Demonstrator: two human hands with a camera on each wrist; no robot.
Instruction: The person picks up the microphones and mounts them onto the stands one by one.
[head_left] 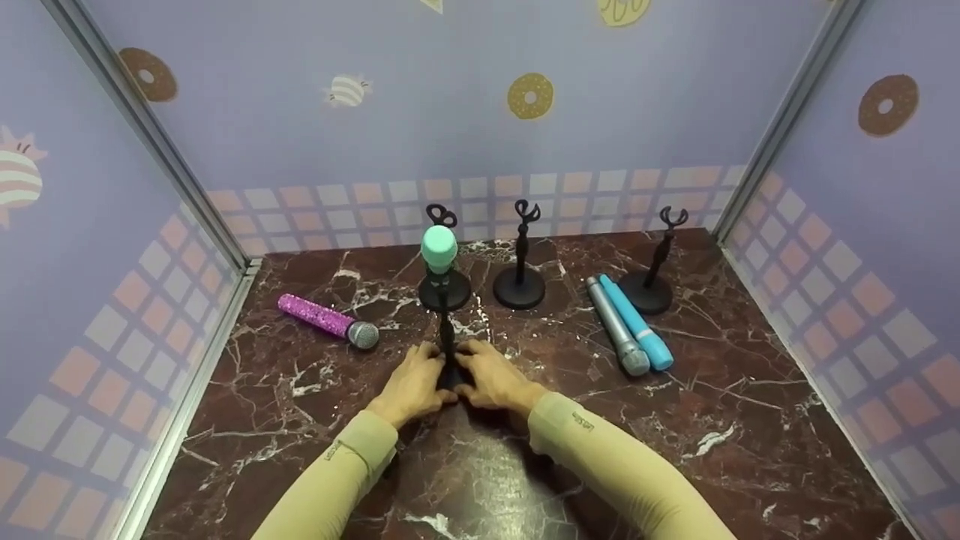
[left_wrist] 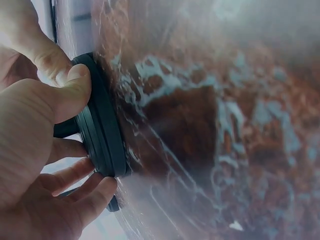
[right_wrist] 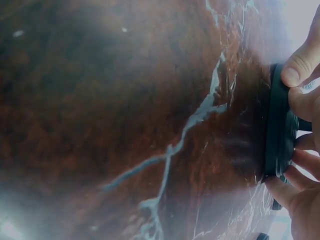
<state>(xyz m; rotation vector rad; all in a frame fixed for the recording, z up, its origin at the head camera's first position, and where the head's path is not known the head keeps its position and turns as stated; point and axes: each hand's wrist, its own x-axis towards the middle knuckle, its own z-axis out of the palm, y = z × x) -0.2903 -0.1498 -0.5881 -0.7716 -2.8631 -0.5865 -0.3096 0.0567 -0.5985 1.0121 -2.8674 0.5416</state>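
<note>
Both hands hold the round base of a black microphone stand (head_left: pixel 447 334) in the middle of the table. My left hand (head_left: pixel 414 384) grips its left side and my right hand (head_left: pixel 495 375) its right side. Up close in the left wrist view, thumb and fingers curl around the rim of the dark base (left_wrist: pixel 107 125). The right wrist view has the fingertips on the opposite edge of the same base (right_wrist: pixel 280 125), which stands on the marbled tabletop. A mint-green microphone (head_left: pixel 439 249) sits atop the stand, its rounded head toward me and its handle hidden.
Behind are three more black stands with ring-shaped clips: one partly covered (head_left: pixel 454 295), one in the centre (head_left: pixel 519 288), one at right (head_left: pixel 649 292). A glittery purple microphone (head_left: pixel 315 314) lies left. Silver (head_left: pixel 611 319) and blue (head_left: pixel 634 319) microphones lie together at right. Patterned walls (head_left: pixel 480 135) enclose the table.
</note>
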